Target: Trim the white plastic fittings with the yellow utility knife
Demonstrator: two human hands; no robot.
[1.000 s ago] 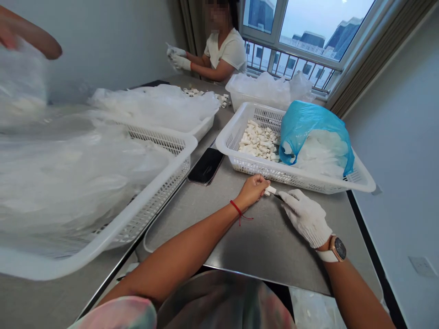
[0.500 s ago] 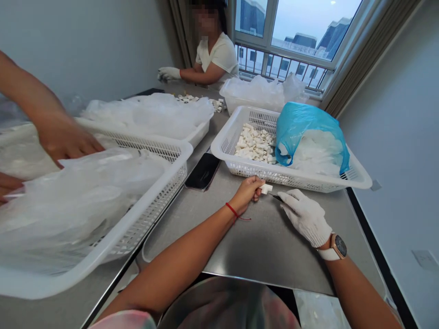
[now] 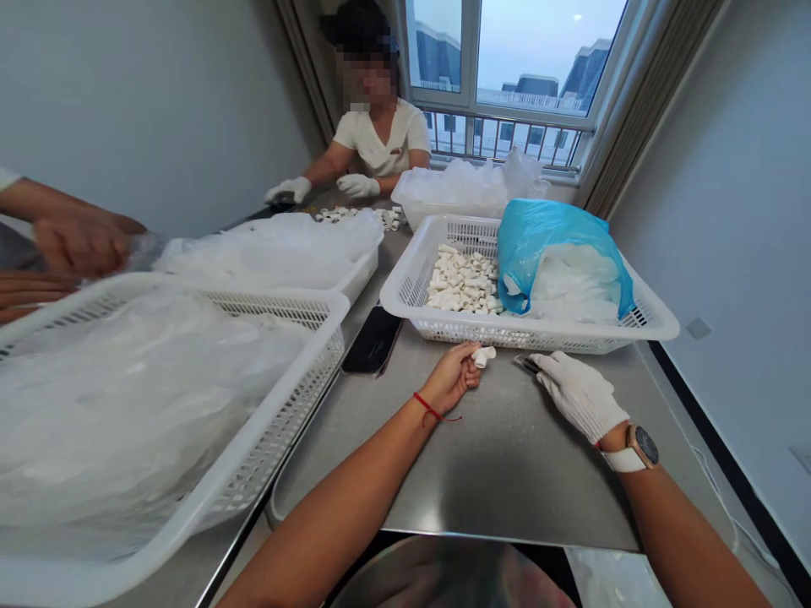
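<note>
Left hand (image 3: 451,377) pinching white piece (image 3: 485,356), gloved right hand (image 3: 578,393) just beside

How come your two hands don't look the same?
The right hand wears a white knitted glove; the left hand is bare. The right hand grips a small dark tool; the left hand pinches a small white tube piece. The right wrist has a watch; the left wrist has a red string. Both hover over the metal table, just in front of the white basket.
</note>
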